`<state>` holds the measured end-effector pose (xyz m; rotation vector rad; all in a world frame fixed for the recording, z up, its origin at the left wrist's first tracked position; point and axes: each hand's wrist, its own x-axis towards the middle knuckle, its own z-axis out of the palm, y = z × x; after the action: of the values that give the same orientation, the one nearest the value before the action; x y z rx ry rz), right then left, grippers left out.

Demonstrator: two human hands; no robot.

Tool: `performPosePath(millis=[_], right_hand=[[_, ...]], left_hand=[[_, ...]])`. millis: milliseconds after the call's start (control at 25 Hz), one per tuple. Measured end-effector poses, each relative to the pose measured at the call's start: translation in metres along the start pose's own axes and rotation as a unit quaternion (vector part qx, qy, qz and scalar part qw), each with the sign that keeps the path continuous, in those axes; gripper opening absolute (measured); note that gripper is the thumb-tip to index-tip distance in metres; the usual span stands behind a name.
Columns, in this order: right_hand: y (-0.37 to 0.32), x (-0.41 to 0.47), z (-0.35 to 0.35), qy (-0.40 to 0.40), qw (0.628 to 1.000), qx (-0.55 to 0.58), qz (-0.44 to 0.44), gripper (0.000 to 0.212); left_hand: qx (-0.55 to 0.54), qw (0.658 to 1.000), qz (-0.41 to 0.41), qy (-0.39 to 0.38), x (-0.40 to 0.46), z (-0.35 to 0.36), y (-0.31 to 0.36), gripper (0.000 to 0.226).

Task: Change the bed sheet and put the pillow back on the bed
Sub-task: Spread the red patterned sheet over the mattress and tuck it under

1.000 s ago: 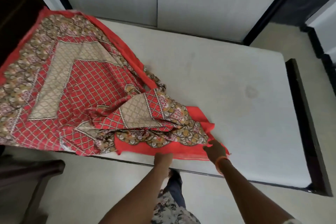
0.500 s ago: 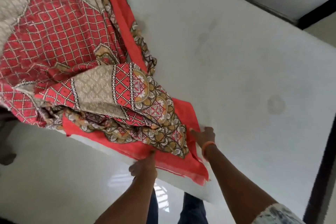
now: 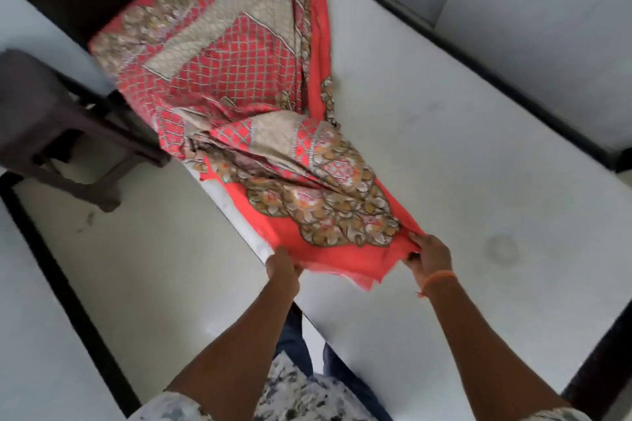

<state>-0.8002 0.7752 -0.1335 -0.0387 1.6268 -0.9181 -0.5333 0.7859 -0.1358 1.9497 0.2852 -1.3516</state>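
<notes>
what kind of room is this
Most likely a bedroom: a bare white mattress on a dark bed frame, with a red patterned bed sheet being spread over it.

Orange wristband (image 3: 439,278), mottled short sleeves (image 3: 171,405), dark trousers (image 3: 290,338)

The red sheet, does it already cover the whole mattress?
No, the red sheet lies bunched over one part only, and most of the white mattress is bare.
</notes>
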Motion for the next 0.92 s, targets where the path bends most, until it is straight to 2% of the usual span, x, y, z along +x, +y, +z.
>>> performPosePath(millis=[120,240,360,480,640,760,920], right_hand=[[-0.017,-0.031,-0.048,0.007,0.999,-0.021,-0.039,0.011],[-0.005,-0.056,-0.075,0.023,1.000,0.018,-0.009,0.016],[0.016,-0.086,-0.092,-0.028,0.998,0.060,0.012,0.016],[0.040,-0.118,-0.109,-0.097,0.986,0.135,-0.012,0.040],[0.073,-0.163,-0.153,-0.093,0.980,0.171,-0.027,0.019],[0.099,-0.193,-0.201,-0.075,0.991,0.113,0.007,0.017],[0.102,-0.210,-0.268,-0.004,0.998,-0.068,-0.016,0.027]], left_hand=[[-0.019,1.000,-0.006,-0.005,-0.047,-0.032,-0.029,0.011],[0.009,0.998,-0.030,-0.062,-0.073,-0.053,-0.064,0.029],[0.011,0.994,-0.012,-0.109,-0.100,-0.077,-0.087,0.025],[0.022,0.991,0.032,-0.126,-0.119,-0.111,-0.110,0.016],[0.050,0.988,0.043,-0.142,-0.154,-0.158,-0.175,0.012],[0.083,0.982,0.007,-0.167,-0.189,-0.173,-0.242,0.018],[0.120,0.962,0.014,-0.247,-0.235,-0.166,-0.306,0.025]])
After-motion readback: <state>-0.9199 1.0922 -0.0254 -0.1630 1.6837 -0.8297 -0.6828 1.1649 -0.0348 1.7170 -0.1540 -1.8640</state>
